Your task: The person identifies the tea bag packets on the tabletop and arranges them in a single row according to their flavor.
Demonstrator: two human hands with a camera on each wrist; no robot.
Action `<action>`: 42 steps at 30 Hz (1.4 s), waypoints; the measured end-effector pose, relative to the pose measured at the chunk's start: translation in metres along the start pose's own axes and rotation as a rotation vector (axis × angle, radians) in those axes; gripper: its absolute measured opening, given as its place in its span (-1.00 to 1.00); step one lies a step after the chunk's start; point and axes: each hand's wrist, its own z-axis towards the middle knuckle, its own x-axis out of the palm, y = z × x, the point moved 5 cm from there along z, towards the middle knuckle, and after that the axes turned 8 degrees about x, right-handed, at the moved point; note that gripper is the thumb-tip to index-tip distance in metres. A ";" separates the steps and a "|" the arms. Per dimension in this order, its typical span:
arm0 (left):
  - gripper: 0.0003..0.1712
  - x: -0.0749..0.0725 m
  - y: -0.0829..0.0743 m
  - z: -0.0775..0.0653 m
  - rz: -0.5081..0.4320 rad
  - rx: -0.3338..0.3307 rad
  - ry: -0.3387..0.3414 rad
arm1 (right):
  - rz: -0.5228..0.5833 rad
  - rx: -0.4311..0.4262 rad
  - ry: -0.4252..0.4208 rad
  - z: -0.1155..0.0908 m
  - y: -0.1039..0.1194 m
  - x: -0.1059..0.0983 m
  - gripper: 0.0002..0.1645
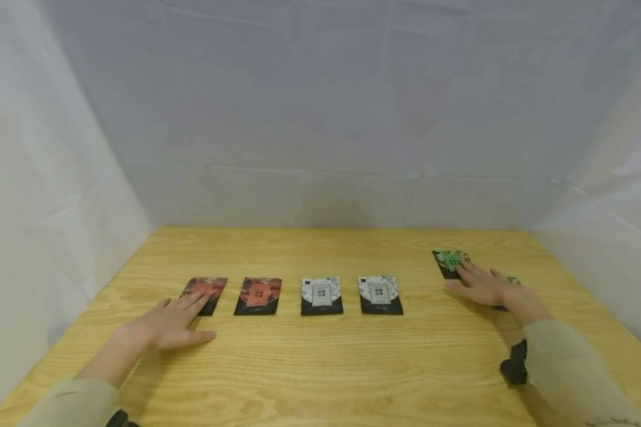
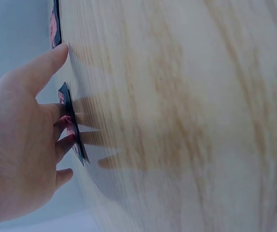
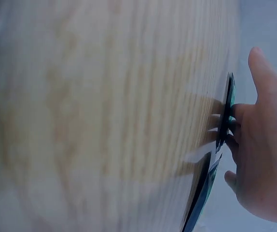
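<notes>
My left hand (image 1: 162, 326) has its fingers extended over the leftmost red-and-black packet (image 1: 209, 305), with the thumb stretched out to the right; its fingertips appear to touch the packet in the left wrist view. At the right, the fingertips of my right hand (image 1: 486, 284) rest on a green-and-black packet (image 1: 444, 267) that lies farther back and slightly turned. A second green packet (image 1: 513, 280) is mostly hidden behind that hand; its edge (image 3: 201, 195) tilts off the table in the right wrist view. Neither hand grips anything.
Between the hands, another red-and-black packet (image 1: 258, 296) and two white-and-black packets (image 1: 321, 296) (image 1: 380, 295) lie flat in a row. All are on a wooden table (image 1: 320, 362). White sheeting (image 1: 320, 118) hangs behind the table and along both sides.
</notes>
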 end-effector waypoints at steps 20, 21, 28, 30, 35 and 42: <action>0.09 0.000 0.002 0.001 -0.014 -0.002 0.003 | -0.030 -0.049 -0.029 -0.012 0.012 0.006 -0.03; 0.09 0.001 0.002 0.000 -0.011 0.000 0.000 | -0.034 -0.056 -0.034 -0.013 0.013 0.006 -0.04; 0.09 0.000 0.002 0.000 -0.006 0.013 -0.013 | -0.059 -0.072 -0.046 -0.018 0.015 0.010 -0.02; 0.09 0.000 0.002 0.000 -0.005 0.012 -0.014 | -0.039 -0.071 -0.037 -0.020 0.016 0.011 -0.01; 0.09 0.001 0.002 0.000 -0.011 0.014 -0.013 | -0.012 -0.083 -0.022 -0.025 0.020 0.013 -0.02; 0.09 0.001 0.002 0.000 -0.024 0.009 -0.004 | -0.064 -0.089 -0.024 -0.034 0.025 0.017 -0.02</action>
